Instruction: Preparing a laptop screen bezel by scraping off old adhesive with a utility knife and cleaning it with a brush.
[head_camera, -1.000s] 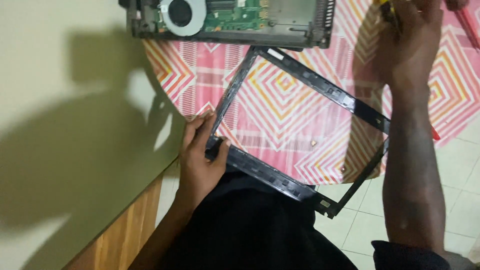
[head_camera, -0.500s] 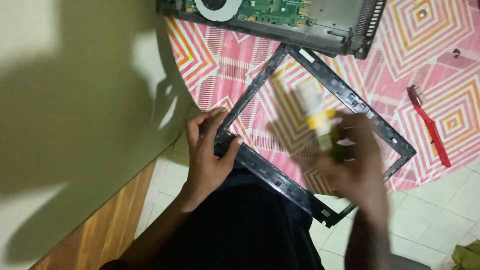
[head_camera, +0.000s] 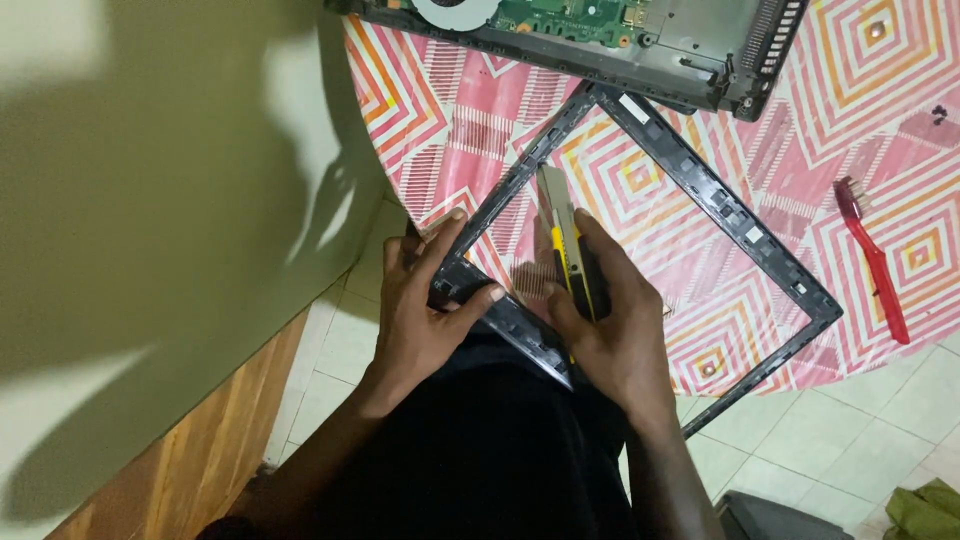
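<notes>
A black plastic screen frame (head_camera: 720, 215) lies tilted on a table with a red and pink patterned cloth (head_camera: 460, 110). My left hand (head_camera: 425, 300) grips the frame's near left corner, thumb on its lower bar. My right hand (head_camera: 610, 320) holds a yellow and grey utility knife (head_camera: 562, 235), its blade end pointing away from me, over the same lower bar just right of the left hand. The two hands sit close together, almost touching.
An opened laptop base (head_camera: 620, 35) with a fan and green circuit board lies at the table's far edge. A red brush (head_camera: 875, 260) rests on the cloth at right. A pale green wall (head_camera: 150, 200) stands left; tiled floor shows below.
My right hand came back from the far right of the table with the utility knife and brought it down to the frame's lower bar beside my left hand, which kept its grip.
</notes>
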